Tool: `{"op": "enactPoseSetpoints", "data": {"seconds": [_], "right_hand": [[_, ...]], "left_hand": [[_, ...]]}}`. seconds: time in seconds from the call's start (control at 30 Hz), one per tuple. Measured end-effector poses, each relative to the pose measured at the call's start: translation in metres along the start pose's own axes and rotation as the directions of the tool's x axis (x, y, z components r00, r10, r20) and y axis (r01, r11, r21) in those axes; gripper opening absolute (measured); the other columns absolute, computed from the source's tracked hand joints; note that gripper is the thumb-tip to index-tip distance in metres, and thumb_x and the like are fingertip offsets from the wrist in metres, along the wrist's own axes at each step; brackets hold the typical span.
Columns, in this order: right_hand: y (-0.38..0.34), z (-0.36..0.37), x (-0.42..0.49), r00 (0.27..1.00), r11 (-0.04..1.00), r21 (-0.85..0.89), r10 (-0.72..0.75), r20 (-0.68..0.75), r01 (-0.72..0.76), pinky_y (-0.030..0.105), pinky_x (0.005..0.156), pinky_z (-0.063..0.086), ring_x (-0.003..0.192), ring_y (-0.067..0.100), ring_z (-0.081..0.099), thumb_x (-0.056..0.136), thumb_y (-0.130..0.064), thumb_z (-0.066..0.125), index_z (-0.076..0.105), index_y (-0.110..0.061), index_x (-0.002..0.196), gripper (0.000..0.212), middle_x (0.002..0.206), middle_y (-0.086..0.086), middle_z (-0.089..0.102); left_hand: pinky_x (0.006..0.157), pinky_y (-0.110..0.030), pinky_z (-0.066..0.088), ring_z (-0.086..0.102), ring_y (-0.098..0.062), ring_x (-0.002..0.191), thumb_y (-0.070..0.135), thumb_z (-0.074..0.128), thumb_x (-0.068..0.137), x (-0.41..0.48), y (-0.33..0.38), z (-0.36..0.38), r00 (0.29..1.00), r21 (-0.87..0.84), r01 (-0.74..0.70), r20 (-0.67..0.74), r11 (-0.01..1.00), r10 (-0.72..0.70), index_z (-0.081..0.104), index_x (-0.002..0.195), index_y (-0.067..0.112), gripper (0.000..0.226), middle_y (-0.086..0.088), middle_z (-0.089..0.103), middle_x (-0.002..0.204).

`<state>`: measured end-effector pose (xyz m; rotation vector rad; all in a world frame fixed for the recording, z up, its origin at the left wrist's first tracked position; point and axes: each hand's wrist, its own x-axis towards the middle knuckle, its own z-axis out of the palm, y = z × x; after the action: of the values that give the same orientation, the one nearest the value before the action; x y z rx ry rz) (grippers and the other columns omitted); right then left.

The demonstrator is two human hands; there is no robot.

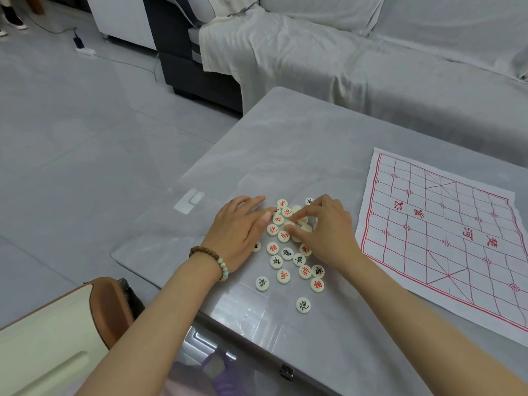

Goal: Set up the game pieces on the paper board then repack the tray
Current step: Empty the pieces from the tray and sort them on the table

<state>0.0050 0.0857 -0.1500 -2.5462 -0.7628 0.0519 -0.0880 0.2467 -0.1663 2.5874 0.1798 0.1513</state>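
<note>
Several round cream game pieces (287,254) with red or black characters lie in a loose heap on the grey table (285,144). One piece (303,305) sits apart nearer to me. My left hand (238,232), with a bead bracelet on the wrist, lies flat with straight fingers touching the heap's left side. My right hand (325,228) is over the heap's right side, its thumb and forefinger pinching a blank-faced piece (290,225). The paper board (445,232), white with a red grid, lies flat to the right with no pieces on it. No tray is in view.
A sofa under a grey cover (371,61) stands behind the table. A cream and brown chair (65,324) is at my lower left, close to the table's near corner. Grey floor lies to the left, with a power strip (84,50) far back.
</note>
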Motion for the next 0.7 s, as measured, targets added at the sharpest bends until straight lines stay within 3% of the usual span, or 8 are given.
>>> {"op": "enactPoseSetpoints", "data": {"seconds": [0.1,0.2,0.33,0.53,0.6,0.7], "right_hand": [[0.000,-0.001,0.001,1.000,0.999,0.035,0.003,-0.001,-0.003,0.024,0.080,0.020,0.097,0.008,0.040,0.073,-0.046,0.073,0.069,-0.033,0.086,0.019,0.095,-0.010,0.047],[-0.001,-0.001,0.004,0.998,0.992,0.127,0.007,-0.059,0.001,0.029,0.083,0.031,0.090,0.010,0.046,0.075,-0.039,0.075,0.064,-0.032,0.076,0.013,0.087,-0.010,0.053],[0.000,0.002,0.002,0.990,0.986,0.157,-0.029,-0.141,0.051,0.029,0.084,0.034,0.083,0.008,0.047,0.079,-0.034,0.072,0.058,-0.034,0.076,0.014,0.081,-0.012,0.057],[0.005,0.004,-0.010,0.979,0.974,0.168,-0.123,-0.165,0.151,0.010,0.085,0.018,0.087,0.001,0.048,0.080,-0.035,0.070,0.071,-0.031,0.080,0.004,0.079,-0.021,0.063],[0.008,0.004,-0.013,0.975,0.966,0.171,-0.173,-0.137,0.196,0.015,0.089,0.021,0.089,0.000,0.049,0.084,-0.038,0.065,0.073,-0.030,0.080,0.011,0.081,-0.024,0.065],[0.016,-0.002,-0.008,0.976,0.961,0.219,-0.132,-0.176,0.169,0.032,0.091,0.035,0.093,0.004,0.051,0.084,-0.036,0.066,0.073,-0.031,0.084,0.008,0.085,-0.023,0.066]], "left_hand": [[0.109,-0.026,0.012,0.018,-0.009,0.135,0.051,0.007,0.089,0.000,-0.002,0.001,0.999,-0.049,0.028,-0.018,0.998,-0.029,0.045,0.133,0.036,0.060,0.014,0.031,0.147],[0.109,-0.027,0.016,0.020,-0.008,0.133,0.051,0.011,0.093,0.000,-0.001,0.001,0.999,-0.084,0.026,-0.042,0.996,-0.029,0.048,0.132,0.034,0.056,0.012,0.035,0.145],[0.106,-0.025,0.016,0.020,-0.006,0.132,0.055,0.010,0.091,-0.001,0.000,0.001,0.998,-0.094,0.036,-0.046,0.995,-0.040,0.049,0.131,0.032,0.061,0.012,0.037,0.143],[0.107,-0.027,0.020,0.022,-0.004,0.130,0.063,0.004,0.082,-0.002,-0.001,0.001,0.996,-0.121,0.030,-0.079,0.992,-0.040,0.051,0.129,0.033,0.072,0.014,0.039,0.141],[0.107,-0.027,0.020,0.022,-0.003,0.130,0.062,0.006,0.084,-0.002,-0.001,0.001,0.996,-0.127,0.032,-0.081,0.991,-0.043,0.050,0.129,0.033,0.069,0.014,0.039,0.141],[0.105,-0.023,0.018,0.021,-0.003,0.131,0.061,0.008,0.086,-0.002,0.002,0.003,0.998,-0.113,0.027,-0.047,0.993,-0.032,0.046,0.133,0.033,0.067,0.014,0.038,0.142]]}}
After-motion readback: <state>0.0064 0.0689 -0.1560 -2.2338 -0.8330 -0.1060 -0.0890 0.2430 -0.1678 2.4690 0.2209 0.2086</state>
